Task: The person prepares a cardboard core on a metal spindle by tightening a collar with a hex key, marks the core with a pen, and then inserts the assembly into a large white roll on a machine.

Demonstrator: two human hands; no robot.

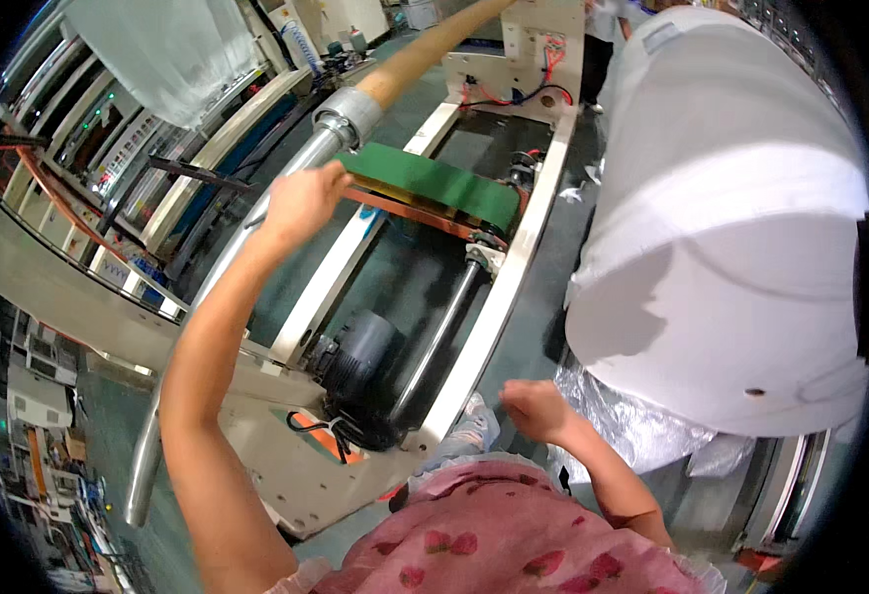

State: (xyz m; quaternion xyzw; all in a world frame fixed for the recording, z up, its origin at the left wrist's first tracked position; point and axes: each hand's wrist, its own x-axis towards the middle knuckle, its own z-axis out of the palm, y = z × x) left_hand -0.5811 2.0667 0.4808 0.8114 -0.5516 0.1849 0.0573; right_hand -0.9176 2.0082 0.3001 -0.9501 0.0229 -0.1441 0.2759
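Note:
My left hand (306,203) is closed beside a long metal shaft (301,158), just below the silver collar (348,115). Whatever its fingers may hold is hidden. Beyond the collar, a tan cardboard-like tube (430,54) sits around the shaft line and runs away toward the top. Low in front of my body, my right hand (536,409) is curled into a loose fist, apart from any machine part, and nothing shows in it. Near the left fingers lies a wide green belt (434,183) on an orange-edged carrier.
Cream frame rails (499,327) surround a grey motor (360,351) and a thin steel rod (439,337). A huge white roll (722,257) stands on the right, with crinkled clear plastic film (632,421) beneath. Part of another person (603,40) shows at the top.

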